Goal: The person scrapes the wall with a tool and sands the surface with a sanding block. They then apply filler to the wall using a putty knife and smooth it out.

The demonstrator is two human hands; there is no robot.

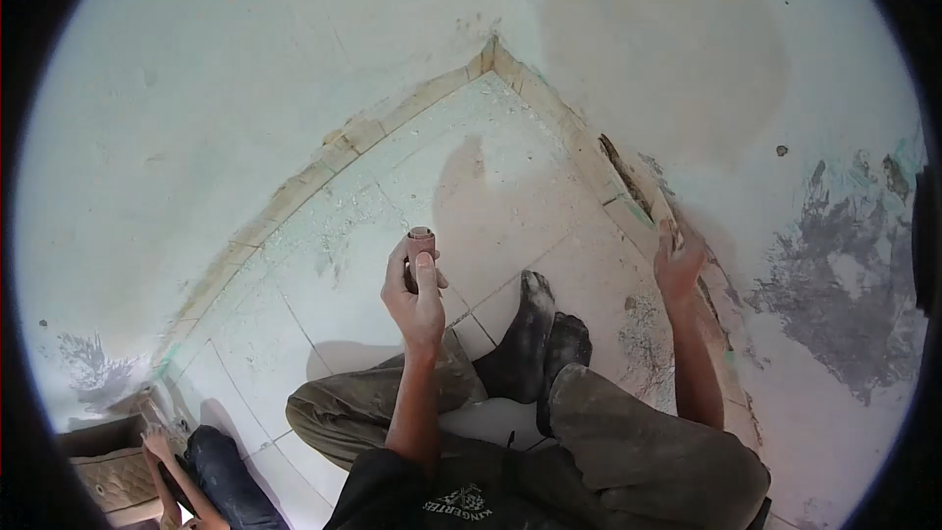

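A small roll of reddish-brown sandpaper is upright in my left hand, with the fingers and thumb wrapped round it. The hand is above the dusty tiled floor, in front of my crossed legs. My right hand is at the foot of the right wall, its fingers closed on a thin, pale flat piece. This piece leans along the tile skirting, beside a dark gap between skirting and wall. What the piece is, I cannot make out.
Pale walls meet in a corner ahead, with tile skirting along both. Grey rough patches mark the right wall. White dust and crumbs lie on the floor tiles. At lower left are another person's hands beside a brown box-like object.
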